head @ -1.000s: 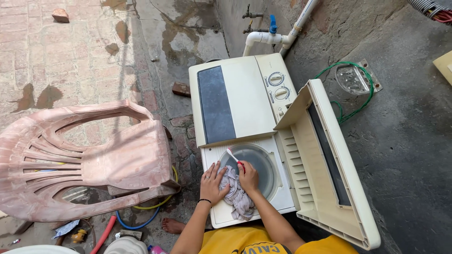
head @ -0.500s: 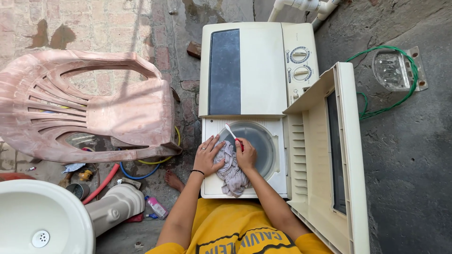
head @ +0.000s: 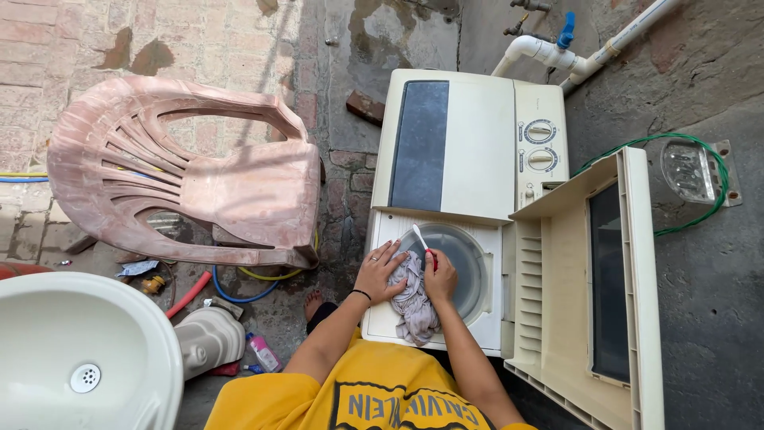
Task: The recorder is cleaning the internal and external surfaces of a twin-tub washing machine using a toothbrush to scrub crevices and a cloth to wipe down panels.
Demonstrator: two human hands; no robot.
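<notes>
Outdoors, brick and concrete floor (head: 239, 32), wet patches. Washer (head: 469, 159), cream twin-tub, stands against the grey wall (head: 700, 302); two dials at its back right. Its right-hand lid (head: 589, 279) is swung open, standing on edge, dark window facing right. Pink plastic chair (head: 199, 183) lies tipped over left of the washer. White basin (head: 72, 350) at bottom left, drain visible, its pedestal (head: 207, 338) lying beside it. White pipe (head: 573, 56) with a blue tap runs along the wall behind the washer. Green wire (head: 684, 191) loops around a clear soap dish (head: 688, 169) fixed on the wall, right of the dials. Red, blue and yellow hoses (head: 231, 291) lie under the chair edge. Small bottle (head: 261, 352) on the floor near the pedestal.

Person in yellow shirt stands at the washer's near end, one bare foot showing. Cloth (head: 414, 299), grey, crumpled, lies on the round spin-tub cover (head: 469, 267), hanging over the near edge. Left hand (head: 380, 272) flat on the cloth's left side, fingers spread apart, pressing it down; ring and dark wristband on. Right hand (head: 440, 277) on the cloth's right side, fingers closed around a brush (head: 422, 241) with red grip and white head, head pointing away up-left, above the cloth's top.
</notes>
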